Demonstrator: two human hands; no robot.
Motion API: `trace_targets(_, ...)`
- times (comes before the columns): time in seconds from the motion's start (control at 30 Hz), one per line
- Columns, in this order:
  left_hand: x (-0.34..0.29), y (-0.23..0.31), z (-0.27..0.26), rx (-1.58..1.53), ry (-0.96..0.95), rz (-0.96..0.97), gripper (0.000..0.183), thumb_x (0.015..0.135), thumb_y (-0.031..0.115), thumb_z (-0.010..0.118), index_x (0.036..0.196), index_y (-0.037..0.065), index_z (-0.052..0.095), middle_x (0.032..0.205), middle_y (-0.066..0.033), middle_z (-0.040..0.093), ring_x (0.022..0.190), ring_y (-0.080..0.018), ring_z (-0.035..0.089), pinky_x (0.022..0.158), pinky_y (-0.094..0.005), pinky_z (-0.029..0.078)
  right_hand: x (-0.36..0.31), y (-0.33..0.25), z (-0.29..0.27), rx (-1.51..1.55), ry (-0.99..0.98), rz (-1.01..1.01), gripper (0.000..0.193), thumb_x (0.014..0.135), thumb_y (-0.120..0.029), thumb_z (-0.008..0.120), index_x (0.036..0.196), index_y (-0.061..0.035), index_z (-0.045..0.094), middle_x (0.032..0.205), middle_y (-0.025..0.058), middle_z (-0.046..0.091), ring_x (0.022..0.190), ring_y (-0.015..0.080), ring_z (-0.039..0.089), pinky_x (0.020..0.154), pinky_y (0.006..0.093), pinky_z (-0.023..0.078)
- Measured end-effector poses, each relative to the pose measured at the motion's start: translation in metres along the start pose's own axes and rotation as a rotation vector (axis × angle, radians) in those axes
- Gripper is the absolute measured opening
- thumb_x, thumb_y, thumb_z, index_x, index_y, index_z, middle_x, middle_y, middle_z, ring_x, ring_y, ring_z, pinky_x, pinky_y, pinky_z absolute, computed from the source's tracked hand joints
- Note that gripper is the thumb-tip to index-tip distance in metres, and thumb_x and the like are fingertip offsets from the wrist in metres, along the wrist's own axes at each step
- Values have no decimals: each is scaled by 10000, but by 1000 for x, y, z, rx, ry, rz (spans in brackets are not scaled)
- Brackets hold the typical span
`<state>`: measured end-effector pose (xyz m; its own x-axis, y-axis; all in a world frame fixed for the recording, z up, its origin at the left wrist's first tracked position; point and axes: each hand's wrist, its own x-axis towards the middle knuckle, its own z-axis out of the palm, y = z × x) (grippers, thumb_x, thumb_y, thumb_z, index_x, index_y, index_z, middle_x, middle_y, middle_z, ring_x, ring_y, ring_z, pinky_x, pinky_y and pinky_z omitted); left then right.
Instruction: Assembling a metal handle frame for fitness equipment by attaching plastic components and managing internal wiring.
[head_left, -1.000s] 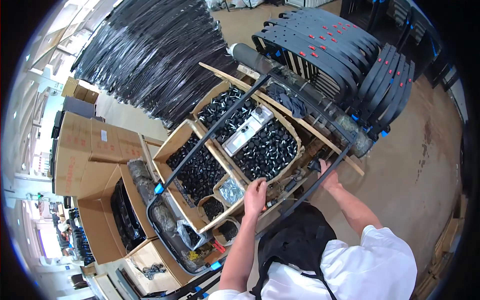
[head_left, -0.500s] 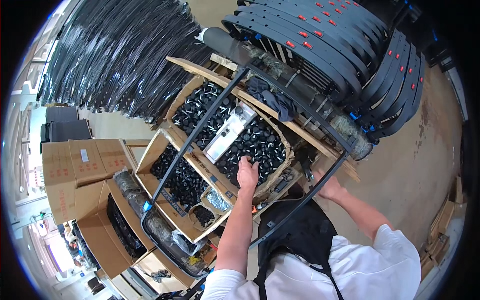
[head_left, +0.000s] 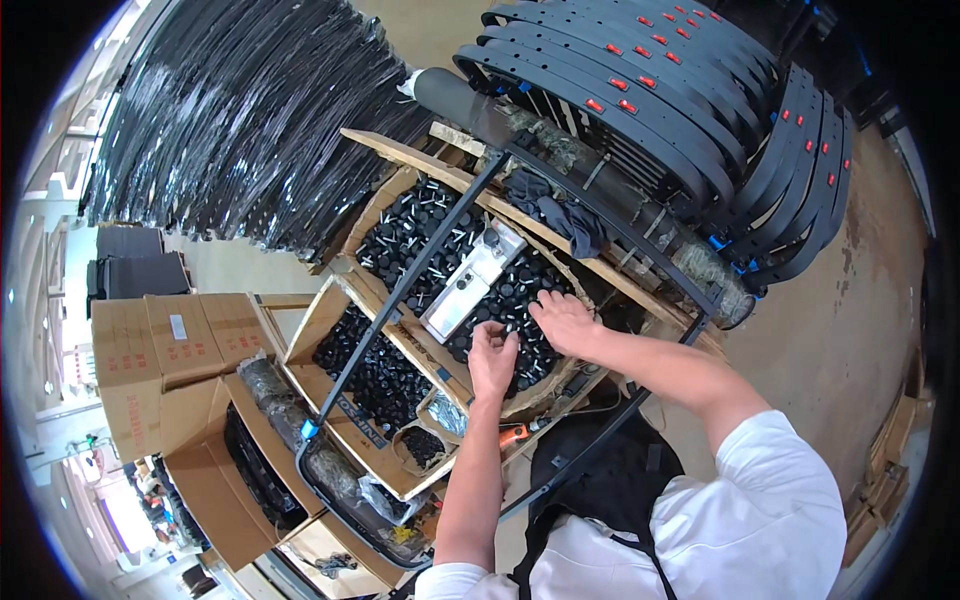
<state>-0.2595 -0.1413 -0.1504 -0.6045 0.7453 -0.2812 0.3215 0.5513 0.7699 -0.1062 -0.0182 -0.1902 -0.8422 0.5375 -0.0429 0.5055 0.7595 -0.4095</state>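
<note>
Both my hands are over a cardboard-lined bin (head_left: 588, 290) full of black round-headed screw feet (head_left: 520, 290) with silvery threaded studs. My left hand (head_left: 492, 362) is above the near part of the pile, fingers curled towards the thumb; what they hold is too small to make out. To its right, my right hand (head_left: 566, 324) reaches in with fingers apart, their tips touching the feet. A silver metal box-shaped bar (head_left: 468, 285) lies across the middle of the bin. A black rectangular metal frame (head_left: 400, 290) stretches over the bins and in front of me.
A wooden divided tray (head_left: 300, 345) with small black parts (head_left: 375, 375) sits left of the bin. An orange-handled tool (head_left: 514, 435) lies near its front. Curved black frames (head_left: 640, 110) are stacked far right, dark wrapped strips (head_left: 250, 120) far left, and cardboard boxes (head_left: 150, 350) at left.
My right hand has come from outside the frame's right side into the bin beside my left hand. My left hand has curled its fingers. The view has shifted slightly.
</note>
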Motion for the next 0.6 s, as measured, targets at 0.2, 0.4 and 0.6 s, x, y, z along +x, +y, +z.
trace_targets(0.2,61,62,-18,-233,-72,121,363,1069,216,652,1364,6,656,990,-31,681,757,-79,585,688,-254,498,-3,21,19,-16,-104,-33,172,955,-132,594,1107,-65,639,1030,175,723,964,395,715,820,490,585)
trace_targets(0.4,168,133,-16,-54,-70,312,374,1048,240,689,1338,5,697,1141,-87,762,1016,-173,696,933,-317,548,-36,-3,-51,872,-294,480,293,948,-102,629,1212,-75,753,1043,197,766,978,341,751,887,451,584)
trace_targets(0.6,253,156,1,-39,-63,492,374,1044,243,680,1362,47,702,1271,-139,765,1175,-251,715,1042,-362,520,-105,-14,-79,898,8,378,364,911,-199,732,1252,-73,738,1088,152,698,995,282,697,899,406,575)
